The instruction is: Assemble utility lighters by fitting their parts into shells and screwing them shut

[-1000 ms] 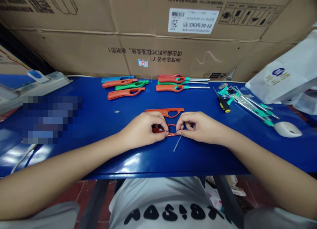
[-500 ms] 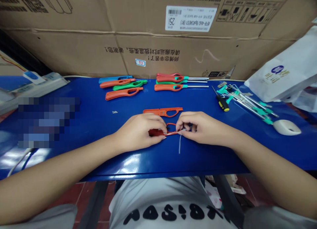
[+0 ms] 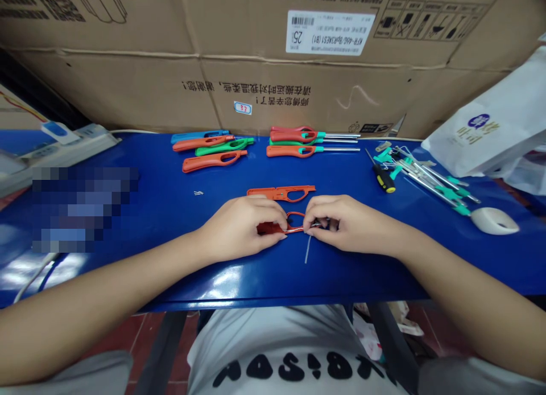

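My left hand point(image 3: 241, 224) is closed around the grip end of an orange lighter casing half point(image 3: 268, 228), which lies open side up near the table's front. A thin whitish wire point(image 3: 294, 230) runs along its lower edge toward my right hand point(image 3: 347, 221). The right fingers pinch that wire at the casing's narrow front end, partly hiding it. From under these fingertips a thin clear tube point(image 3: 307, 250) sticks out toward me. Just beyond both hands rests the matching orange casing half point(image 3: 279, 193), touched by neither.
Lighter handles point(image 3: 213, 161) in several colours and lighters with metal barrels point(image 3: 313, 151) lie at the back. Small screws point(image 3: 198, 193) are on the left. On the right are a screwdriver point(image 3: 383, 179), metal barrels point(image 3: 430, 181), a white oval object point(image 3: 495, 220) and a bag point(image 3: 482, 116).
The right fingers have shifted slightly at the casing's front end, and the clear tube's free end has swung a little left. The left hand keeps its hold.
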`<state>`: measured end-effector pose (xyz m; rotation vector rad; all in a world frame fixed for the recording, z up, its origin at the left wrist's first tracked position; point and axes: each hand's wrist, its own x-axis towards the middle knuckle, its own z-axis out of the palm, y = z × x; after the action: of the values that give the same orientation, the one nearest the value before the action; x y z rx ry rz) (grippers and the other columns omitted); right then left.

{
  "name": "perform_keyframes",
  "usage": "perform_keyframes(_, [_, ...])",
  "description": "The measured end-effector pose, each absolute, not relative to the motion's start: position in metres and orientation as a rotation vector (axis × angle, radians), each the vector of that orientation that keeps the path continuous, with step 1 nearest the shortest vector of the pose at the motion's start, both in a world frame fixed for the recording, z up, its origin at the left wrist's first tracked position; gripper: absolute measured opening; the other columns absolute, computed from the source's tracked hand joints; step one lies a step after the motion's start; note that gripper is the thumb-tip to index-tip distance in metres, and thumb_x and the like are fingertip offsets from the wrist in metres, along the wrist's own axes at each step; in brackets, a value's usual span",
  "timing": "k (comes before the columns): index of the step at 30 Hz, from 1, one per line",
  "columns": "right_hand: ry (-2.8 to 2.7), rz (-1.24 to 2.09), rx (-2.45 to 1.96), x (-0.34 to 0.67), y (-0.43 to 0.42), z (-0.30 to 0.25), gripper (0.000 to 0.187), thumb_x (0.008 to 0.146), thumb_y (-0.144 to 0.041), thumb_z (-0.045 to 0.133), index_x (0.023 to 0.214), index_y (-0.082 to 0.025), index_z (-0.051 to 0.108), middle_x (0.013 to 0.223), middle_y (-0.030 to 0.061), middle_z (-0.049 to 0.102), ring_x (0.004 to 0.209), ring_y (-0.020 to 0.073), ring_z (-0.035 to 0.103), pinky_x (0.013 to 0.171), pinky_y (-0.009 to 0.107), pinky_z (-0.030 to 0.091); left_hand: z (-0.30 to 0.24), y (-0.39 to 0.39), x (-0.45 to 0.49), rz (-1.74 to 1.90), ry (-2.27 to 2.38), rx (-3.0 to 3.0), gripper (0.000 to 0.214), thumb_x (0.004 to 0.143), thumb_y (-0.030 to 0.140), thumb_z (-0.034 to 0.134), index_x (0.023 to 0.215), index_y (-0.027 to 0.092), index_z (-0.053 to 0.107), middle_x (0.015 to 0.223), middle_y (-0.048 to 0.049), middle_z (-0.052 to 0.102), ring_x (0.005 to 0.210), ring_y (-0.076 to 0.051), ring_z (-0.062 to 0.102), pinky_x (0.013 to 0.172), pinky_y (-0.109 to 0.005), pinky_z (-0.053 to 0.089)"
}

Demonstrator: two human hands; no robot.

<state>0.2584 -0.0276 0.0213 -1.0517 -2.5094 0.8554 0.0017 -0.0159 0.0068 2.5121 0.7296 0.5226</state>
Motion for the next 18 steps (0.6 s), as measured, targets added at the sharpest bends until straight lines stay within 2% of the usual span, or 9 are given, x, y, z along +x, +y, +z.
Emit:
perform_keyframes(4, [-2.466, 0.835, -1.073, 0.2572, -0.0264, 0.0202, 0.011, 0.087, -0.011, 0.064, 0.089, -0.018, 0.072, 0.081, 0.0012, 0.067, 0.07, 0.0119, 0.056, 0.065, 0.024, 0.043, 0.0066, -0.016, 0.0018, 0.53, 0.723, 2.504, 0.01, 0.09, 0.019, 0.067, 0.097, 0.023, 0.073, 0.108, 0.0007, 0.075, 0.101, -0.017, 0.069, 0.092, -0.029, 0.051])
perform_keyframes(11, [-2.486, 0.815, -1.047, 0.2573, -0.0273, 0.0206, 0.014, 0.092, -0.015, 0.061, 0.092, -0.016, 0.076, 0.089, 0.0044, 0.068, 0.076, 0.0126, 0.061, 0.068, 0.024, 0.044, 0.0067, -0.0183, 0.004, 0.499, 0.759, 2.494, 0.01, 0.09, 0.019, 0.066, 0.096, 0.022, 0.073, 0.109, -0.0019, 0.071, 0.102, -0.018, 0.067, 0.092, -0.031, 0.051])
perform_keyframes(18, [-2.495, 0.814, -1.09, 0.2561, -0.0278, 0.0204, 0.014, 0.092, -0.015, 0.061, 0.093, -0.016, 0.074, 0.089, 0.0035, 0.066, 0.072, 0.0113, 0.058, 0.065, 0.024, 0.043, 0.0076, -0.0214, 0.0062, 0.467, 0.804, 2.509, 0.011, 0.09, 0.017, 0.064, 0.098, 0.02, 0.07, 0.11, -0.0032, 0.068, 0.101, -0.019, 0.066, 0.091, -0.032, 0.051])
